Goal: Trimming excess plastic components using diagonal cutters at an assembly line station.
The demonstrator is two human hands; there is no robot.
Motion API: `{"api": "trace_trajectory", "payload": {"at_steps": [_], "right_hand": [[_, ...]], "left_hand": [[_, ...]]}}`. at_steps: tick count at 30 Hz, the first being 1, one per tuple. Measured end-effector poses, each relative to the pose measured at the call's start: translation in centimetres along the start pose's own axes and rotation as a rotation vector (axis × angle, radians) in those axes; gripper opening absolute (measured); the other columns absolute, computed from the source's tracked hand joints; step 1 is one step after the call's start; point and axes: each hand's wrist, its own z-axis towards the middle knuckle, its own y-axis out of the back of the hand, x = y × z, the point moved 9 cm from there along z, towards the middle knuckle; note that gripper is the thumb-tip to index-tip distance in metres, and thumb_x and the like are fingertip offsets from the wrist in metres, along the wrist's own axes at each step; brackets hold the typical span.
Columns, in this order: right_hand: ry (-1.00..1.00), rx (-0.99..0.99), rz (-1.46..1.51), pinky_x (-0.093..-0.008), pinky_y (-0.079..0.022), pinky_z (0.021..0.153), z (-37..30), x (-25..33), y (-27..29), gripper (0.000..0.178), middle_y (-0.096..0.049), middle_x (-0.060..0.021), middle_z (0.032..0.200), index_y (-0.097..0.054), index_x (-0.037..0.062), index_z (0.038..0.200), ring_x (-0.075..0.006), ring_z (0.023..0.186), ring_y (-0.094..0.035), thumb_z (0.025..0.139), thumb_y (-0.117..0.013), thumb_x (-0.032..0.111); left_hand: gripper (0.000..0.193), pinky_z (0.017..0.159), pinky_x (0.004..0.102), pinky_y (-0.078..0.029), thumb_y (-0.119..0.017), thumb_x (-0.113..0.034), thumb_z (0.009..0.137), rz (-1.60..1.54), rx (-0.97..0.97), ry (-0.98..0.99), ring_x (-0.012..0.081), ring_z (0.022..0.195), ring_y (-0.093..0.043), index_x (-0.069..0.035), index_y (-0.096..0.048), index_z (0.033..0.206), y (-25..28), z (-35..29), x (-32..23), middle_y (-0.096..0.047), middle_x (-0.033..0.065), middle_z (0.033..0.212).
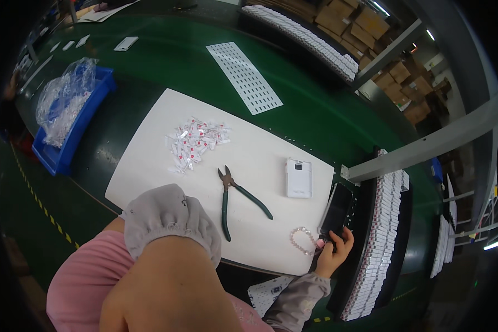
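Note:
My right hand (336, 252) is at the lower end of a dark-screened smartphone (338, 207), its fingers bent and apart, fingertips touching the phone. A beaded strap (302, 241) with a pink piece hangs from that end and lies on the white board. My left arm fills the lower foreground, a grey sleeve cuff (174, 221) around it; the bare left hand (169, 290) is very near the camera, fingers hidden. Between the arms lie green-handled cutting pliers (230, 191), jaws spread. Farther right stands a white plastic case (299, 178) with a dark window. A heap of small white-and-red pieces (196, 141) lies farther left.
The white board (260, 238) rests on a green table. Beyond it lies a white sheet with dark slots (244, 77). A blue bin (74, 133) holding a plastic bag stands at left. Rows of white boxed items (379, 221) and a grey metal post (426, 146) border the right side.

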Motion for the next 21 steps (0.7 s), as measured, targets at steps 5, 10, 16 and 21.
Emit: {"api": "trace_trajectory", "payload": {"at_steps": [5, 10, 16, 21], "right_hand": [[-0.003, 0.0, 0.024, -0.0391, -0.034, 0.101, -0.11, 0.21, 0.13, 0.028, -0.05, -0.0167, 0.122, -0.066, -0.0005, 0.087, -0.032, 0.115, -0.046, 0.068, -0.047, -0.005], [-0.007, 0.007, 0.022, -0.0371, -0.034, 0.1, -0.03, 0.23, 0.11, 0.027, -0.05, -0.0146, 0.122, -0.065, -0.0032, 0.087, -0.0298, 0.115, -0.047, 0.067, -0.047, -0.006], [-0.003, 0.006, 0.027, -0.0369, -0.034, 0.099, 0.13, 0.24, -0.03, 0.025, -0.05, -0.0142, 0.122, -0.064, -0.0027, 0.086, -0.0299, 0.115, -0.047, 0.067, -0.047, -0.005], [-0.018, 0.011, 0.046, -0.0394, -0.033, 0.101, 0.03, -0.24, -0.18, 0.028, -0.049, -0.017, 0.122, -0.066, -0.0015, 0.087, -0.0321, 0.115, -0.046, 0.068, -0.046, -0.004]], "left_hand": [[0.032, 0.042, 0.0345, -0.041, -0.055, -0.032, 0.091, 0.025, 0.004, 0.005, 0.0248, 0.049, -0.054, -0.012, -0.057, 0.067, -0.23, -0.08, -0.41, -0.052, 0.0052, 0.057], [0.032, 0.043, 0.0344, -0.041, -0.055, -0.032, 0.091, 0.078, 0.007, -0.005, 0.0244, 0.049, -0.054, -0.013, -0.056, 0.066, -0.16, -0.08, -0.62, -0.052, 0.0048, 0.057], [0.031, 0.043, 0.0341, -0.041, -0.054, -0.032, 0.092, 0.071, -0.01, -0.009, 0.0239, 0.049, -0.054, -0.013, -0.057, 0.067, 0.26, -0.16, -0.37, -0.052, 0.0044, 0.057], [0.03, 0.044, 0.034, -0.041, -0.054, -0.032, 0.092, 0.065, -0.012, 0.0, 0.0238, 0.05, -0.054, -0.013, -0.058, 0.069, 0.39, -0.05, -0.12, -0.053, 0.0043, 0.057]]}}
